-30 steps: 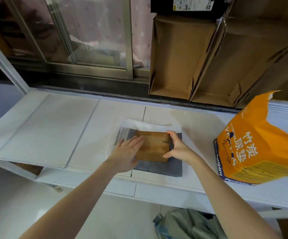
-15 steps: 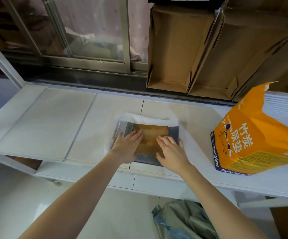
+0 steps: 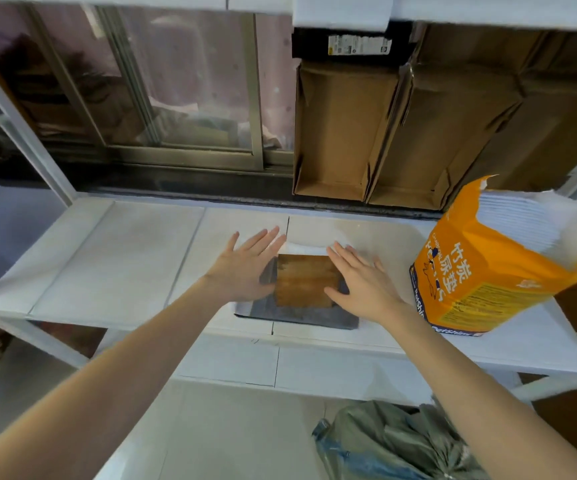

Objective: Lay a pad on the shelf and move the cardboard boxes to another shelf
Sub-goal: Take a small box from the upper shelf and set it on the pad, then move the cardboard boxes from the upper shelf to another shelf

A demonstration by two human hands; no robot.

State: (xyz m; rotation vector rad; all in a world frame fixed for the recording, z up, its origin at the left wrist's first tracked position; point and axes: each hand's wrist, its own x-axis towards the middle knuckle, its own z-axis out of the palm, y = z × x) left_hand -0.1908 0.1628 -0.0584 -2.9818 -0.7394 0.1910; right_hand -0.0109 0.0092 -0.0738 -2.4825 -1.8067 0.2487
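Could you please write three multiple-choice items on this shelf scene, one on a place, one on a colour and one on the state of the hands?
1. Where does the brown pad lie?
A. Between the two hands, on a grey pad
B. Inside a cardboard box
C. On the floor

2. What colour is the bag at the right of the shelf?
A. Green
B. Orange
C. Black

3. How are the left hand and right hand?
A. Both clenched in fists
B. One grips the bag
C. Both flat with straight fingers

Answers:
1 A, it lies on the grey pad with a hand at each side.
2 B, its printed front is orange.
3 C, the fingers of both are straight and spread.
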